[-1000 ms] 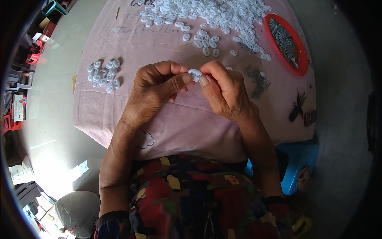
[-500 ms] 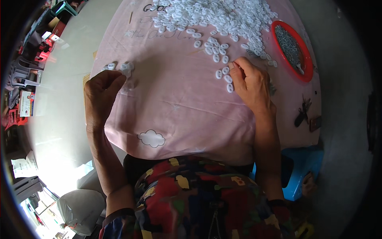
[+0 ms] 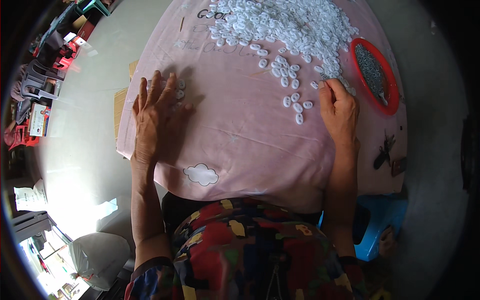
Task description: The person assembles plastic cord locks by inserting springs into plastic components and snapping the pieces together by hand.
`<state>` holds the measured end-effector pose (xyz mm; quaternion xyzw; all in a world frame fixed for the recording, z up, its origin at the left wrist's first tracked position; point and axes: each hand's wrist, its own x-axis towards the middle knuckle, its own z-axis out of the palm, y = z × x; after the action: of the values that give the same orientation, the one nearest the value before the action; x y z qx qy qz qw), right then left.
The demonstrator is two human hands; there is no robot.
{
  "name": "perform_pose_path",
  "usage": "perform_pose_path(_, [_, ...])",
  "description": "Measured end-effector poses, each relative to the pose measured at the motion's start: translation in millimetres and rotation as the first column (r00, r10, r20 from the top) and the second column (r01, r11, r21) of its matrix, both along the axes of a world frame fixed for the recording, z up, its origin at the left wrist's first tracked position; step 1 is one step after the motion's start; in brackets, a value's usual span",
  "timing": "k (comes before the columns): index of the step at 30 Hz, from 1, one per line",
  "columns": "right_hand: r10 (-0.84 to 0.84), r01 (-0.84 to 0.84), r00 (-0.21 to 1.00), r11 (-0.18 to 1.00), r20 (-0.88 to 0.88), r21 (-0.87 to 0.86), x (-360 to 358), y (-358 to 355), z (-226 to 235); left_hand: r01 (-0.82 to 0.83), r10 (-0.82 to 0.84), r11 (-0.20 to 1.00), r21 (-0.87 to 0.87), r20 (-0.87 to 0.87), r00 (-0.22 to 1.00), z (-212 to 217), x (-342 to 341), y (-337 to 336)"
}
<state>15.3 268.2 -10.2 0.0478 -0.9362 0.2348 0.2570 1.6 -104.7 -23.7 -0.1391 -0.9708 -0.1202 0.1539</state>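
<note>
Ovals (image 3: 299, 118), white: likely light, stiff, slick; best pinched by rims. Left hand (image 3: 151, 112) spread, released, over left cluster (image 3: 180, 93); right hand (image 3: 341, 109) curled, contents hidden, cannot tell.

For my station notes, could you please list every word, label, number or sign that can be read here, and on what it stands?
I won't copy wording out, but it stands here:
Pink tablecloth: dark capitals, partly covered by white pieces; thinner, fainter script below.
White box at far left: print too small to read.
</note>
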Motion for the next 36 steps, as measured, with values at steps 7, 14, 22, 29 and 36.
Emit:
perform_pose_path(7, [-0.225, 0.225, 0.973, 0.974, -0.058, -0.004, -2, 37, -1, -0.118, 0.117, 0.993, -0.017, -0.046, 0.992, -5, -17, -10])
perform_pose_path(14, [-0.009, 0.009, 0.999, 1.000, 0.036, -0.002, 2, 32, 6, 0.026, 0.003, 0.970, 0.240, -0.123, 0.992, -6, -30, -18])
perform_pose_path(22, [0.053, -0.058, 0.996, 0.996, 0.067, 0.070, 0, 27, -1, 0.180, -0.131, 0.862, 0.474, -0.136, 0.982, 30, -22, 67])
perform_pose_path(29, [0.072, -0.074, 0.997, 0.995, 0.028, 0.070, -7, 19, -12, 0.664, -0.648, 0.693, 0.280, -0.163, 0.744, 9, -11, 159])
perform_pose_path(36, [0.285, -0.290, 0.940, 0.957, -0.187, -0.003, -3, -4, 3, 0.084, -0.618, 0.561, 0.823, 0.350, 0.704, 16, -20, 168])
